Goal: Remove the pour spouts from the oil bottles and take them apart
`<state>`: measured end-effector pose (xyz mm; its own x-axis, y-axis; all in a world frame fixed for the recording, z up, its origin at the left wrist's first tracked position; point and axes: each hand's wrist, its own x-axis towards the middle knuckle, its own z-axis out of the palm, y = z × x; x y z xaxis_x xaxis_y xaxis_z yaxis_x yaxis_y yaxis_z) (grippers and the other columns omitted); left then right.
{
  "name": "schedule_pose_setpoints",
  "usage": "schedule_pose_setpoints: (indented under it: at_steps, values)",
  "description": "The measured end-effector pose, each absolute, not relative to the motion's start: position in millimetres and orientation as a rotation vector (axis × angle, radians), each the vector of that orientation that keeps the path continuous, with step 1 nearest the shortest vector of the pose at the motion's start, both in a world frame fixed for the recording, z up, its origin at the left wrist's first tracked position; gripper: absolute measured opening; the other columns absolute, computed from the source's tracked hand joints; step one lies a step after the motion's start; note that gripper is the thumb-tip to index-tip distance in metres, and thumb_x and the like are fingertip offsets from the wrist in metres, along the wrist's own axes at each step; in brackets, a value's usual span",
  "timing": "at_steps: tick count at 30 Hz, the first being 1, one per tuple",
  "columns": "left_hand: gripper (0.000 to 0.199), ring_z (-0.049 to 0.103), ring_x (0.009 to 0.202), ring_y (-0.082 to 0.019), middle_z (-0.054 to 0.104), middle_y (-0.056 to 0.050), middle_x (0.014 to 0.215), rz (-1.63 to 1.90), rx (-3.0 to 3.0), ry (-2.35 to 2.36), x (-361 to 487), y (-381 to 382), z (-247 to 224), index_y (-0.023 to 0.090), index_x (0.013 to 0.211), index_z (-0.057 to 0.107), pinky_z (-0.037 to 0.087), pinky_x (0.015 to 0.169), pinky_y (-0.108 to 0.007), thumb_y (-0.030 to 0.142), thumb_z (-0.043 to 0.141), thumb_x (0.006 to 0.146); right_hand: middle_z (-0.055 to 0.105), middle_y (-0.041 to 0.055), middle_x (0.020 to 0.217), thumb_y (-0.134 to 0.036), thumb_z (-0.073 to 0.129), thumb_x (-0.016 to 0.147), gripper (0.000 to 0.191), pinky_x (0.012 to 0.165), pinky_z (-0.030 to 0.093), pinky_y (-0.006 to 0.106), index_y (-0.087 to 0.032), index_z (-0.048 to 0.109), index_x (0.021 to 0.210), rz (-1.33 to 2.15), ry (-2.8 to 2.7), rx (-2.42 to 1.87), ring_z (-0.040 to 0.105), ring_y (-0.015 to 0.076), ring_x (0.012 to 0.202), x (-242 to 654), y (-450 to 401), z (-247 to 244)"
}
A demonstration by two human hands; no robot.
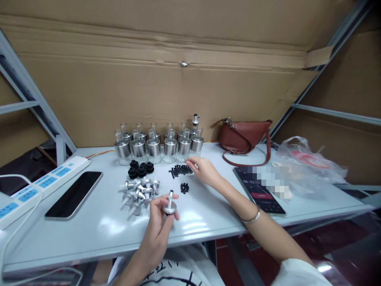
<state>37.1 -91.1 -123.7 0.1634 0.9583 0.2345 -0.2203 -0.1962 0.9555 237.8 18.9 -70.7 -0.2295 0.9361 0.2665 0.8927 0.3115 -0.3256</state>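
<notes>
My left hand (160, 222) is closed around a silver pourer top (170, 206), held upright with a small black piece at its tip. My right hand (202, 170) reaches to the right end of a row of small black levers (180, 171); its fingertips are pinched, and what they hold is too small to make out. Just below the levers lies a cluster of tiny black caps (184, 188). Left of my left hand is a pile of silver pourer tops (139, 194), with several black stoppers (141, 169) behind it.
Glass bottles with steel bands (154, 147) stand in rows at the back, one with a pourer. A brown bag (245, 137), plastic bag (312, 167) and tablet (258, 192) lie right; a phone (74, 195) and power strip (44, 183) lie left.
</notes>
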Motion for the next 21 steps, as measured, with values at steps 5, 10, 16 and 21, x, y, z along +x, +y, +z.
schedule_pose_setpoints:
  at_steps: [5, 10, 16, 21]
  values:
    - [0.023, 0.047, 0.070, -0.011, 0.052, -0.004, 0.100, 1.379, 1.166, 0.864, 40, -90, -129, 0.021, 0.097, 0.043, 0.040, 0.068, -0.025, 0.035, 0.058, 0.085, 0.066, 0.0087, 0.100, -0.035, 0.029, 0.099, 0.037, 0.082, 0.045, 0.027, -0.015, 0.059, 0.106, 0.489, -2.359, -0.748, 0.060, 0.0150, 0.091, 204, -10, -66]
    - [0.026, 0.050, 0.064, -0.010, 0.056, -0.003, 0.096, 1.425, 1.171, 0.753, 43, -84, -134, 0.021, 0.098, 0.044, 0.040, 0.067, -0.027, 0.042, 0.056, 0.087, 0.057, 0.0039, 0.076, -0.042, 0.021, 0.099, 0.045, 0.068, 0.042, 0.025, -0.016, 0.054, 0.084, 0.576, -2.408, -0.663, 0.051, 0.0126, 0.069, 192, -20, -72]
    - [0.029, 0.057, 0.064, -0.010, 0.057, -0.004, 0.103, 1.481, 1.204, 0.677, 46, -83, -135, 0.023, 0.100, 0.043, 0.042, 0.065, -0.027, 0.048, 0.051, 0.089, 0.049, -0.0011, 0.067, -0.051, 0.019, 0.097, 0.047, 0.062, 0.037, 0.023, -0.019, 0.042, 0.073, 0.752, -2.315, -0.728, 0.044, 0.0105, 0.061, 191, -15, -72]
    - [0.020, 0.059, 0.074, -0.011, 0.053, -0.003, 0.107, 1.382, 1.310, 0.703, 40, -84, -138, 0.025, 0.103, 0.040, 0.045, 0.076, -0.028, 0.043, 0.044, 0.094, 0.042, -0.0043, 0.058, -0.065, 0.029, 0.090, 0.054, 0.054, 0.031, 0.021, -0.018, 0.039, 0.063, 1.113, -2.184, -0.705, 0.036, 0.0080, 0.053, 185, -8, -72]
